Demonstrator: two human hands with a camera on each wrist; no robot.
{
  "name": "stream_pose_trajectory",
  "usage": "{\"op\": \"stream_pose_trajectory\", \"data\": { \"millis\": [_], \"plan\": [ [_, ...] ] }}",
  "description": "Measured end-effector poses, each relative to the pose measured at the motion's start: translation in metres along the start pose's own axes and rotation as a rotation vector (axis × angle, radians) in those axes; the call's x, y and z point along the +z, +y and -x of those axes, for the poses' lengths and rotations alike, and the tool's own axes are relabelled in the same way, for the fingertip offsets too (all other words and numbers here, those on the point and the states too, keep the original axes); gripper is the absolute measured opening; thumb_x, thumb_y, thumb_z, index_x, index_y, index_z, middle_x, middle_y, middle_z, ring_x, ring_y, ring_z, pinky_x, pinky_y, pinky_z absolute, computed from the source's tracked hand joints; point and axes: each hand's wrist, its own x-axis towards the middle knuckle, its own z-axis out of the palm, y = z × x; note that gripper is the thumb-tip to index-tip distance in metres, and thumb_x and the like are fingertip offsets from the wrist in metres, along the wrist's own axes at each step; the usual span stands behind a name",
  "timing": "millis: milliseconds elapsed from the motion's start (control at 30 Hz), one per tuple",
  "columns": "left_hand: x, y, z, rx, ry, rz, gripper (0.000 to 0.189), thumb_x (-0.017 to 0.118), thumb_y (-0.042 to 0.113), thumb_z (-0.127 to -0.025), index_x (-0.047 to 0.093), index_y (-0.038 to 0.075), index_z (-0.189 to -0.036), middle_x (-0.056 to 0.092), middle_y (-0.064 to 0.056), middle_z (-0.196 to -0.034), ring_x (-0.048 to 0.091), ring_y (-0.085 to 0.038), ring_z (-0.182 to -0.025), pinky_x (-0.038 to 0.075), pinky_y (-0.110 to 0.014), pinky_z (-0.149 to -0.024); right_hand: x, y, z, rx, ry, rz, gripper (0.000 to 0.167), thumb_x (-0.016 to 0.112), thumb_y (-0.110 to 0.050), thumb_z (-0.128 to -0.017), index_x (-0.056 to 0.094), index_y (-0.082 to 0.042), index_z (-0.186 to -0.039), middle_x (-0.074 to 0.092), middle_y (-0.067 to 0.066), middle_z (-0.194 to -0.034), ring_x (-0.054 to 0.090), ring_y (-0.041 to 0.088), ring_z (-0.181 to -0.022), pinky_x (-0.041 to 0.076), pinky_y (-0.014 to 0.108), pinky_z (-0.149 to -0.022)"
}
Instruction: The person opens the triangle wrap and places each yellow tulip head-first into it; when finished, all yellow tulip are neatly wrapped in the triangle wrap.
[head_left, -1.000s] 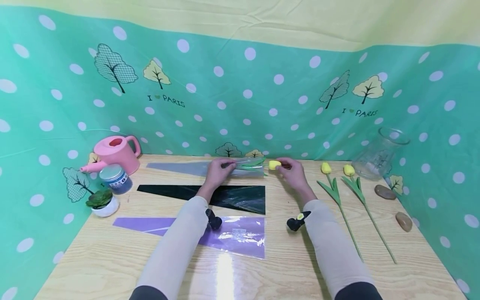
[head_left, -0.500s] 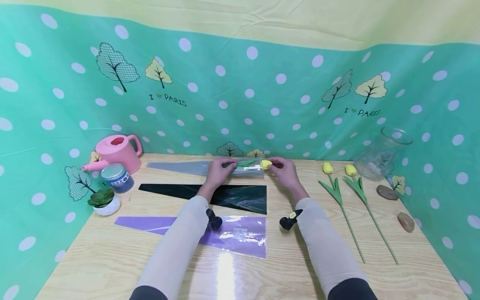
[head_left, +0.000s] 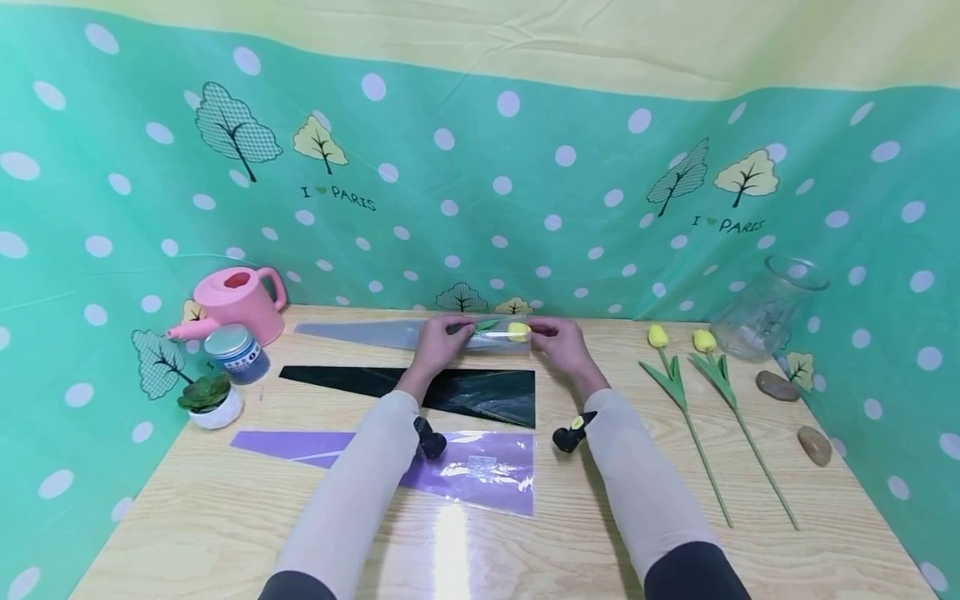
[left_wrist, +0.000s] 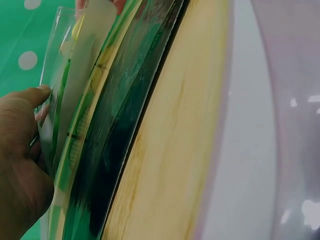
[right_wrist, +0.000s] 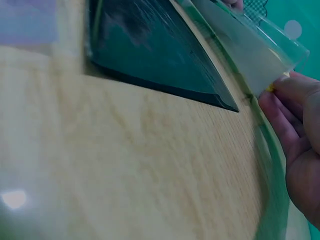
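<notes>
In the head view a yellow artificial tulip (head_left: 517, 332) lies inside a translucent grey flower sleeve (head_left: 360, 333) at the back of the table. My left hand (head_left: 437, 343) grips the sleeve at its middle; in the left wrist view the thumb is on the near side of the film. At the sleeve's wide mouth, my right hand (head_left: 558, 342) pinches the tulip's head, and a bit of yellow shows at its fingertips in the right wrist view. The stem is mostly hidden by the film and my left hand.
A black sleeve (head_left: 495, 396) and a purple sleeve (head_left: 480, 475) lie nearer. Two yellow tulips (head_left: 672, 385), a glass vase (head_left: 761, 321) and two stones (head_left: 777, 386) are at right. A pink watering can (head_left: 243, 304), blue jar (head_left: 238, 357) and potted succulent (head_left: 212, 408) stand left.
My right hand has moved left, pushing the tulip's yellow head from outside the mouth into the grey sleeve. My left hand has stayed in place on the sleeve.
</notes>
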Motion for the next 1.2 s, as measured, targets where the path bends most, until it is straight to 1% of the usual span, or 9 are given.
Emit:
{"op": "stream_pose_trajectory", "data": {
  "millis": [167,300,500,633,767,867,1033,1100,1200],
  "plan": [
    [-0.002,-0.002,0.0,0.002,0.004,-0.002,0.022,0.068,0.022,-0.101,0.078,0.012,-0.119,0.071,-0.011,-0.131,0.06,-0.031,-0.131,0.047,-0.048,-0.115,0.001,-0.003,-0.008,0.051,-0.047,-0.053,0.029,0.072,-0.009,-0.096,0.075,-0.012,-0.125,0.073,0.013,-0.125,0.07,0.027,-0.111,0.062,0.028,-0.088],
    [-0.002,-0.003,-0.001,-0.003,0.005,0.006,0.023,0.068,0.023,-0.102,0.078,0.012,-0.12,0.07,-0.011,-0.132,0.059,-0.031,-0.132,0.047,-0.049,-0.115,0.004,-0.005,-0.013,0.036,-0.063,-0.015,0.028,0.075,-0.013,-0.095,0.076,-0.013,-0.124,0.073,0.012,-0.126,0.07,0.025,-0.109,0.061,0.024,-0.083],
    [0.0,-0.002,-0.002,-0.008,0.006,0.001,0.026,0.068,0.024,-0.102,0.077,0.011,-0.122,0.069,-0.012,-0.134,0.059,-0.032,-0.133,0.048,-0.049,-0.114,0.012,-0.004,-0.019,0.0,-0.049,0.012,0.024,0.077,-0.014,-0.094,0.078,-0.013,-0.118,0.075,0.013,-0.119,0.071,0.024,-0.102,0.059,0.025,-0.076],
    [-0.001,-0.002,-0.002,-0.01,0.013,0.003,0.025,0.068,0.023,-0.102,0.077,0.011,-0.122,0.07,-0.012,-0.132,0.059,-0.032,-0.132,0.047,-0.049,-0.115,0.016,-0.005,-0.019,-0.016,-0.038,0.043,0.023,0.075,-0.016,-0.096,0.078,-0.013,-0.118,0.076,0.013,-0.116,0.071,0.024,-0.101,0.06,0.027,-0.076],
    [-0.003,-0.004,-0.002,-0.015,0.034,-0.004,0.025,0.067,0.022,-0.102,0.077,0.011,-0.122,0.07,-0.012,-0.132,0.06,-0.031,-0.132,0.047,-0.049,-0.115,0.017,-0.007,-0.017,-0.004,-0.009,0.037,0.022,0.074,-0.014,-0.096,0.077,-0.01,-0.118,0.075,0.014,-0.117,0.072,0.025,-0.102,0.062,0.027,-0.078],
    [-0.006,-0.007,-0.002,-0.021,0.049,-0.024,0.025,0.067,0.023,-0.102,0.077,0.012,-0.122,0.07,-0.012,-0.133,0.06,-0.032,-0.132,0.048,-0.049,-0.114,0.014,-0.009,-0.012,0.016,0.019,0.002,0.023,0.073,-0.013,-0.097,0.076,-0.006,-0.119,0.075,0.015,-0.117,0.073,0.026,-0.104,0.063,0.028,-0.084],
    [-0.007,-0.008,-0.003,-0.029,0.053,-0.035,0.026,0.065,0.023,-0.103,0.076,0.012,-0.125,0.068,-0.014,-0.134,0.059,-0.033,-0.131,0.048,-0.051,-0.113,-0.003,-0.008,0.006,-0.013,0.052,0.018,0.028,0.074,-0.014,-0.096,0.072,-0.004,-0.122,0.074,0.016,-0.118,0.071,0.028,-0.107,0.06,0.032,-0.093],
    [-0.006,-0.007,-0.004,-0.025,0.053,-0.032,0.026,0.065,0.022,-0.103,0.075,0.011,-0.125,0.068,-0.015,-0.132,0.06,-0.034,-0.13,0.048,-0.052,-0.112,-0.01,-0.008,0.017,-0.035,0.051,0.048,0.029,0.074,-0.015,-0.095,0.072,-0.004,-0.122,0.075,0.016,-0.117,0.07,0.027,-0.106,0.059,0.031,-0.093],
    [-0.004,-0.006,-0.006,-0.02,0.055,-0.028,0.025,0.066,0.02,-0.103,0.076,0.01,-0.124,0.068,-0.015,-0.13,0.06,-0.035,-0.128,0.049,-0.052,-0.111,-0.017,-0.006,0.034,-0.057,0.031,0.087,0.028,0.075,-0.017,-0.095,0.073,-0.005,-0.12,0.075,0.014,-0.115,0.069,0.023,-0.102,0.058,0.026,-0.088]
  ]
}}
